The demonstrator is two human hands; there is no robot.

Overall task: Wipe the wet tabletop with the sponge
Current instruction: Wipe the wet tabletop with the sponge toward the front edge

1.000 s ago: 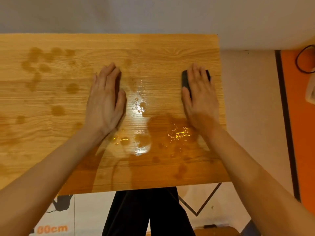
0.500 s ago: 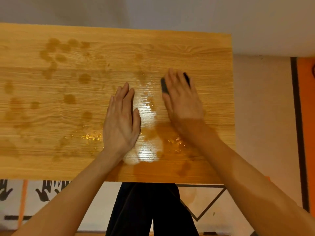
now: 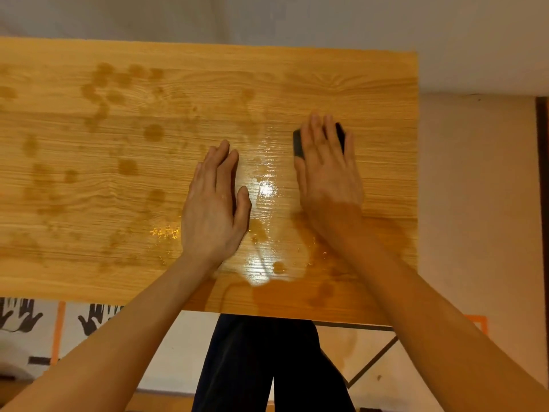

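Note:
A wooden tabletop fills the upper view, dotted with dark wet patches on its left half and shiny puddles near the middle and front. My right hand presses flat on a dark sponge, whose edges show left of my index finger and beyond my fingertips. My left hand lies flat on the wood, palm down, fingers together, holding nothing, just left of the shiny puddle.
The table's right edge is close to my right hand, with pale floor beyond it. A dark strip runs along the far right. Below the front edge are my dark trousers and a floor mat with hand prints.
My right hand slid the sponge leftward from near the right edge, then stayed about there. The view shifted, showing more of the table's left side. My left hand stayed flat on the wood.

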